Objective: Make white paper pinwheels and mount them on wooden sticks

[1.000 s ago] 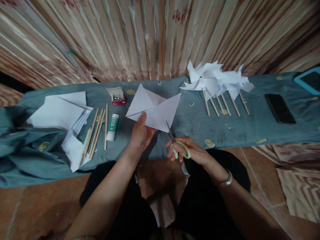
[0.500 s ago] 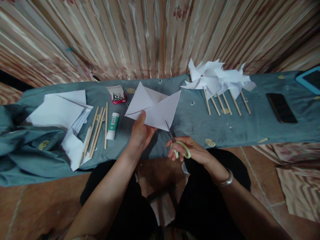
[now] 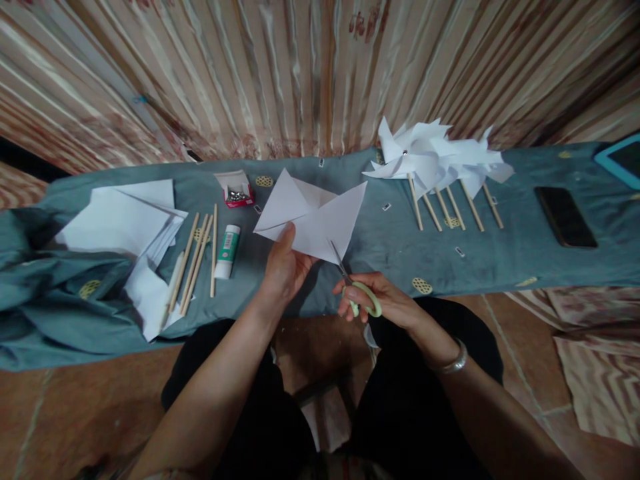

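A white sheet of paper [image 3: 325,217], slit from its corners toward the middle, is pinched by its near left side in my left hand [image 3: 287,265]. The thumb lies on top and the fingers are underneath. My right hand [image 3: 373,298] grips scissors [image 3: 369,300] with pale green handles. Their blades meet the paper's near right corner, one blade lying over the sheet. Left of my left hand, a glue stick [image 3: 227,252] with a green label rests on the cloth, and behind it stands an opened small red box [image 3: 237,190] of shiny metal pieces.
Several wooden sticks [image 3: 195,263] lie beside a stack of white paper [image 3: 117,217] on the left. Paper pinwheels [image 3: 435,153] on sticks sit at the back right. Farther right are a phone [image 3: 565,217] and a blue-edged device [image 3: 620,162]. A teal cloth [image 3: 500,260] covers the narrow table.
The paper's far edge has dipped slightly, and its right corner sits a little farther right. Both hands keep their hold; the scissors stay at the near right corner.
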The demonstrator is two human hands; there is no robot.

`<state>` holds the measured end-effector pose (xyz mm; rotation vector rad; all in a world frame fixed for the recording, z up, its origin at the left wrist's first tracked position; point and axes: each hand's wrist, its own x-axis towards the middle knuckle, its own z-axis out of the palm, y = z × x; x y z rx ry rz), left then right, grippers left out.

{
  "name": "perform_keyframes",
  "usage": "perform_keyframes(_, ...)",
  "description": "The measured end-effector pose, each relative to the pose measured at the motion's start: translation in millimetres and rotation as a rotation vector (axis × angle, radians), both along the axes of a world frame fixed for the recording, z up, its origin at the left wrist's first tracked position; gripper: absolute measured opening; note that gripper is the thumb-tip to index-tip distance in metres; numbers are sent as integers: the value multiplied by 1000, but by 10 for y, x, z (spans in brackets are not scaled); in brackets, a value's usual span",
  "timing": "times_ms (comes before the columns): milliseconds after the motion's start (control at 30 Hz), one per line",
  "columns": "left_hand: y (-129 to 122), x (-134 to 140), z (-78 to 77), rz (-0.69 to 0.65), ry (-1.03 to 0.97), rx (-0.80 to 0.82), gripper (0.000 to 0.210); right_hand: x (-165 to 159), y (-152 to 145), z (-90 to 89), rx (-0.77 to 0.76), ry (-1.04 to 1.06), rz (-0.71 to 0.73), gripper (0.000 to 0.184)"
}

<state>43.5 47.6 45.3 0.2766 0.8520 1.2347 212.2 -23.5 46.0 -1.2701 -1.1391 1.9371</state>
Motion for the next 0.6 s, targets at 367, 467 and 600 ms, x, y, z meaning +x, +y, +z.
perform_keyframes(367, 9, 30, 40, 68, -20, -15, 23, -25, -6, -11, -40, -28, -16, 43)
perform_keyframes(467, 0, 28, 56, 69, -35, 5, 24, -31, -15, -14, -32, -35, -18, 41)
perform_keyframes(600, -25, 2, 70, 59, -66, 12, 25, -31, -9, -12, -36, -30, -12, 38)
